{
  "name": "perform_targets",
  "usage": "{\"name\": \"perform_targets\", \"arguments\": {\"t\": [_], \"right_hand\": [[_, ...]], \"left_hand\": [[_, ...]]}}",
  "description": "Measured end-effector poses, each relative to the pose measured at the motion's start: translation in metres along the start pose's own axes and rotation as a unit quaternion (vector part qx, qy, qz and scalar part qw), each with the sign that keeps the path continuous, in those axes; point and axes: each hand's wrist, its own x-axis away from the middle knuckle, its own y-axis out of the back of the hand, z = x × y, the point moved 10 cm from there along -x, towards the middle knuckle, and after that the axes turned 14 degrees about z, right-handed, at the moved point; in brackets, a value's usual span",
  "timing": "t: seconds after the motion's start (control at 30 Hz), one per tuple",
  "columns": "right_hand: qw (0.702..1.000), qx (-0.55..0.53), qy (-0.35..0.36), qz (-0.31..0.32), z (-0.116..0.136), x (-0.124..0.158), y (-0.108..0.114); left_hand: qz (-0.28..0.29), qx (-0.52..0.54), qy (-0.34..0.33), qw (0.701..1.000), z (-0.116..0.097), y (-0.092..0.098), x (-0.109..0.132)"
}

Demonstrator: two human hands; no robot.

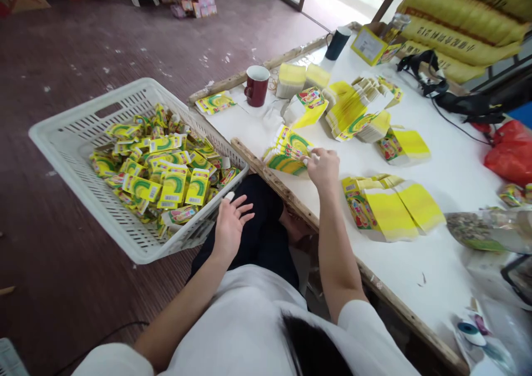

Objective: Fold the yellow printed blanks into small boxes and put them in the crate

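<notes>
My right hand (322, 167) rests on the white table (453, 171) with its fingertips pinched on the top of a fanned stack of flat yellow-green cartons (288, 150). My left hand (230, 221) hovers open, fingers spread, just beside the near rim of a white plastic basket (68, 143). The basket holds several folded yellow-green small boxes (166, 171). More flat carton stacks (388, 207) lie right of my right hand.
A dark red mug (256, 85) and a dark blue mug (337, 42) stand at the table's far edge among further carton piles (353, 110). A red bag (512, 149), black cable (449, 102) and yellow sacks (465, 16) lie to the right. A wooden strip (270, 179) edges the table.
</notes>
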Motion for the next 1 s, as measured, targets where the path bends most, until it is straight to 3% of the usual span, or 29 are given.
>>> {"name": "perform_targets", "arguments": {"t": [0.13, 0.3, 0.5, 0.67, 0.8, 0.9, 0.93, 1.0], "right_hand": [[0.996, 0.077, 0.001, 0.051, -0.002, -0.02, -0.018], [0.989, 0.113, -0.02, 0.088, -0.005, -0.031, -0.018], [0.971, 0.107, -0.06, 0.207, -0.012, -0.046, -0.026], [0.984, 0.075, -0.06, 0.149, -0.01, -0.044, -0.015], [0.996, 0.011, -0.046, 0.071, 0.006, -0.02, 0.005], [0.998, -0.061, 0.008, 0.025, 0.033, 0.021, 0.017], [0.995, -0.09, 0.038, 0.035, 0.044, 0.038, 0.014], [0.977, -0.137, 0.11, 0.119, 0.072, 0.076, -0.012]], "left_hand": [[0.003, -0.058, 0.036, 0.998, 0.004, -0.003, 0.004], [0.031, -0.094, 0.068, 0.993, 0.01, -0.014, 0.003], [0.061, -0.115, 0.103, 0.986, 0.023, -0.024, 0.003], [0.063, -0.13, 0.11, 0.983, 0.021, -0.021, 0.001], [0.093, -0.15, 0.107, 0.979, 0.02, -0.025, 0.001], [0.142, -0.133, 0.076, 0.978, 0.018, -0.033, -0.001], [0.153, -0.115, 0.049, 0.98, 0.014, -0.036, -0.002], [0.154, -0.071, -0.019, 0.985, 0.0, -0.04, -0.003]]}}
